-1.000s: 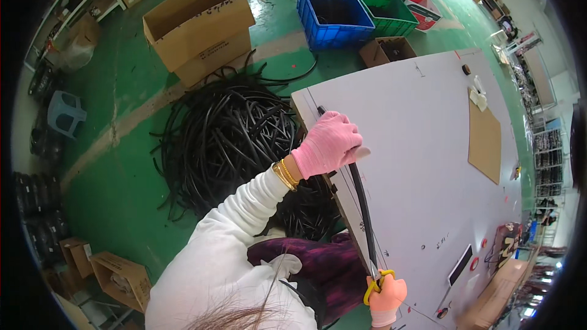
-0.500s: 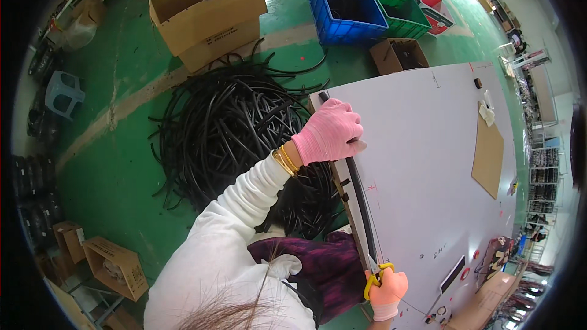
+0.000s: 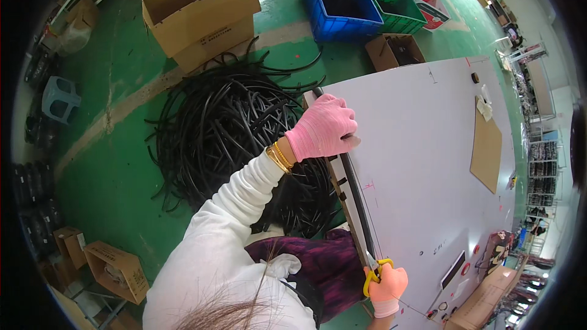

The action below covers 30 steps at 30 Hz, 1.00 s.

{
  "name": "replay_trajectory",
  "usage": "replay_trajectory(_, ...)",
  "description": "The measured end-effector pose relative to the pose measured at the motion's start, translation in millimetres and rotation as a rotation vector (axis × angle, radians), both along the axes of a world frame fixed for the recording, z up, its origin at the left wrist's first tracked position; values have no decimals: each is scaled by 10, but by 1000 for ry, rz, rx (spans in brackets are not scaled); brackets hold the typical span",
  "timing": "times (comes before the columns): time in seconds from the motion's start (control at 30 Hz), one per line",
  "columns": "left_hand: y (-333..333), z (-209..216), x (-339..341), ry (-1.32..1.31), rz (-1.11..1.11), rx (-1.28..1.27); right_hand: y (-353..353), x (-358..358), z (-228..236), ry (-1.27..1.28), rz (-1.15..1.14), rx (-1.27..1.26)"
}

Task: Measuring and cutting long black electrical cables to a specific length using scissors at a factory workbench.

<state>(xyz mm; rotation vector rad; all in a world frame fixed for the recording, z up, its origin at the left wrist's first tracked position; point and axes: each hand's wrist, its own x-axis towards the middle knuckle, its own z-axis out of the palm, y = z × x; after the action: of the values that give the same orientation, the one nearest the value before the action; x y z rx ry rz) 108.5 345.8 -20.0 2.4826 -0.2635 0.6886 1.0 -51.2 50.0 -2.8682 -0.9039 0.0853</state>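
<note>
My left hand (image 3: 324, 127), in a pink glove, is closed around a black rubber strip (image 3: 361, 201) near its far end. The strip lies along the left edge of a white-topped table (image 3: 428, 171). At the strip's near end my right hand (image 3: 389, 293), in an orange-pink glove, grips yellow-handled scissors (image 3: 370, 276). Their blades point away from me, at the strip; whether they are cutting into it I cannot tell. Left of the table, a big tangled heap of black strips (image 3: 226, 128) lies on the green floor.
Beyond the heap stands a tall open carton (image 3: 202, 15). Blue (image 3: 342, 21) and green (image 3: 400, 15) crates and a small carton (image 3: 394, 54) sit past the table's far end. On the table are a brown board (image 3: 487, 153) and a phone-like dark slab (image 3: 453, 270).
The whole view has shifted slightly, so the scene sits a little further left and up. Both hands keep their holds on the strip and the scissors.
</note>
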Motion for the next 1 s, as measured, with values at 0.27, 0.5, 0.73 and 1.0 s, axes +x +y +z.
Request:
replay_trajectory(0.27,14,1,15,-92,-25,-31,83,26,57,-10,12,48)
replay_trajectory(0.5,33,-10,19,-78,-36,-1,107,43,115,-4,-7,65)
replay_trajectory(0.73,-7,-8,75,-46,-48,108,-392,-360,25,299,-194,80)
replay_trajectory(1.0,-2,-39,115,21,-68,119,-1376,-869,309,735,-899,539)
